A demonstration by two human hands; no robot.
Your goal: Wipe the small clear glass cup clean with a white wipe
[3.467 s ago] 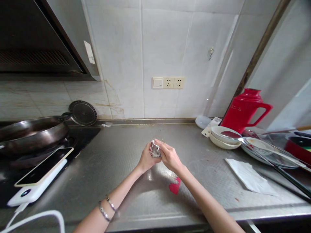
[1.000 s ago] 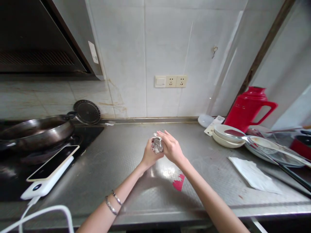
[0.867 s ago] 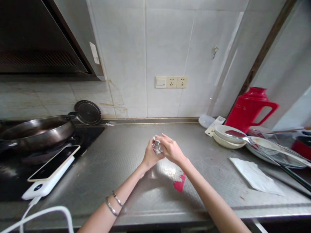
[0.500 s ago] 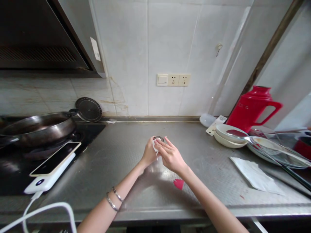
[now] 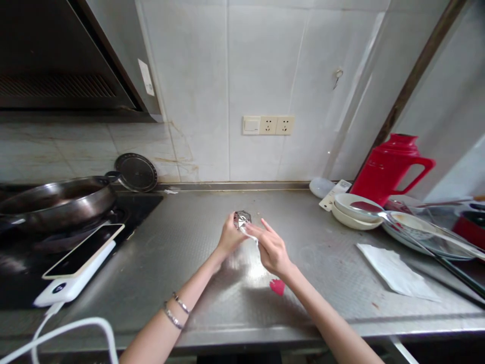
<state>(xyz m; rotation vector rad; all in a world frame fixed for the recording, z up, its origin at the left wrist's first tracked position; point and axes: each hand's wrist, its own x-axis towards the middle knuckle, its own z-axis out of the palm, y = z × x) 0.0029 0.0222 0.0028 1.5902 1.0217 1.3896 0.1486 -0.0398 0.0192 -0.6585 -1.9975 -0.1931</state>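
Observation:
Over the middle of the steel counter, my left hand (image 5: 229, 236) is wrapped round a small dark, shiny faceted object (image 5: 241, 218), whose top shows above the fingers. My right hand (image 5: 273, 248) is just to the right, its thumb and index finger pinching a thin white strip (image 5: 249, 234) that lies against the near side of the object. Some right fingers stretch up and apart from the pinch. A small red piece (image 5: 277, 286) lies on the counter below my right wrist.
A pan (image 5: 60, 202) sits on the stove at left, with a phone (image 5: 85, 251) on a white power bank (image 5: 74, 283) nearer. At right are stacked bowls (image 5: 354, 222), a red thermos (image 5: 386, 169), plates with utensils, and a white napkin (image 5: 396, 270).
My right hand has moved slightly right and down, away from the object. The white piece has shifted off its side, and more of the dark top shows. The view has shifted slightly.

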